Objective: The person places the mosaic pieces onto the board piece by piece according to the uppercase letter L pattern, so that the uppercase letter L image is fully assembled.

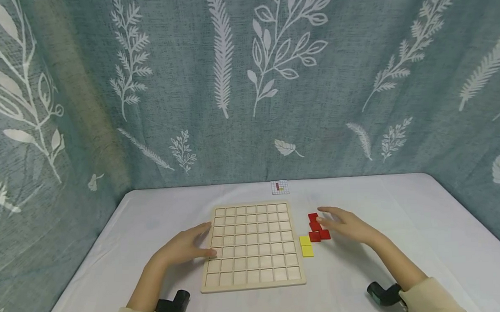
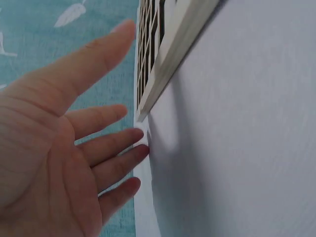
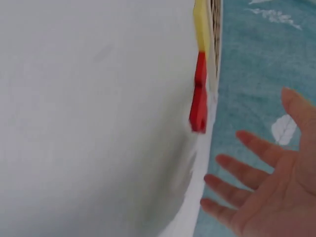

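A pale wooden board with a grid of square cells lies on the white table. At its left edge, my left hand is held with thumb and fingers spread; the thumb overlaps the rim in the head view, and I cannot tell whether it touches. Right of the board lie two yellow square tiles and several red square tiles. My right hand hovers beside the red ones, fingers extended and nothing held. The right wrist view shows that hand apart from the red tiles.
A small printed card with a grid and coloured squares lies at the table's far edge. Behind the table hangs a blue-green curtain with white leaf patterns. Each wrist wears a black device.
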`<state>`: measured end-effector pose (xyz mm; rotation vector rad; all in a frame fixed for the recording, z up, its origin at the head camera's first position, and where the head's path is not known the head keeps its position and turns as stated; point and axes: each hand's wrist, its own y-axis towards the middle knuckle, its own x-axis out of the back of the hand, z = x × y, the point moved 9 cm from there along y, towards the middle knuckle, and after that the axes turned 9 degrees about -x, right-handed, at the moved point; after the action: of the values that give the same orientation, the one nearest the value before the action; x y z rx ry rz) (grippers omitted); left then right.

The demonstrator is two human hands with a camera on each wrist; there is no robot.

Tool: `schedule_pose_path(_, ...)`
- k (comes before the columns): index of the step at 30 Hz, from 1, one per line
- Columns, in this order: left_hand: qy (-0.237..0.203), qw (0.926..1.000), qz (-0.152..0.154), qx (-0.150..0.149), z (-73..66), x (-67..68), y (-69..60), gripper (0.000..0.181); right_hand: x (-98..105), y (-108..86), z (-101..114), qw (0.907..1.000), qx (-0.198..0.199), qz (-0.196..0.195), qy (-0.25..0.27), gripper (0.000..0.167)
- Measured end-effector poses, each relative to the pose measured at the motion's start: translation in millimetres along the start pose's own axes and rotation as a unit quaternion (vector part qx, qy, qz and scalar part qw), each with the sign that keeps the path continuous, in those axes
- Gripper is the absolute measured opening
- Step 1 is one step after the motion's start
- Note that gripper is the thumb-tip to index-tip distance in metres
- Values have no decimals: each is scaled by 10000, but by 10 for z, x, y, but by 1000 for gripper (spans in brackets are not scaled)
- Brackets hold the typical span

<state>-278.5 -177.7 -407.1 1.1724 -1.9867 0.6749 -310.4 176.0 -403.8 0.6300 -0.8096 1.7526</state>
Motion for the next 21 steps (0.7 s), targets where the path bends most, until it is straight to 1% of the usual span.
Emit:
schedule_pose_path(3,-16,10000,-60,-40,52,43,-17,89,59,6,-76,9998,-11,-4,175,56)
schedule_pose_path(6,-8,10000,-55,-75,82,62,-34,89,111,29,-126,9995,58,-18,300,55)
schedule_pose_path(9,26,9999,10,-142,91,53,-47,88,141,63,-173,9993,113,-25,349,55)
schedule_pose_path(13,-60,9998,65,-181,113,28,-48,87,150,103,-226,9988,177,18,458,56)
schedule_pose_path(17,-81,9995,101,-296,112,17,-37,87,150,114,-237,9983,265,21,510,54)
schedule_pose_path(21,-41,9993,158,-335,108,3,-31,88,134,121,-229,9981,345,15,507,52)
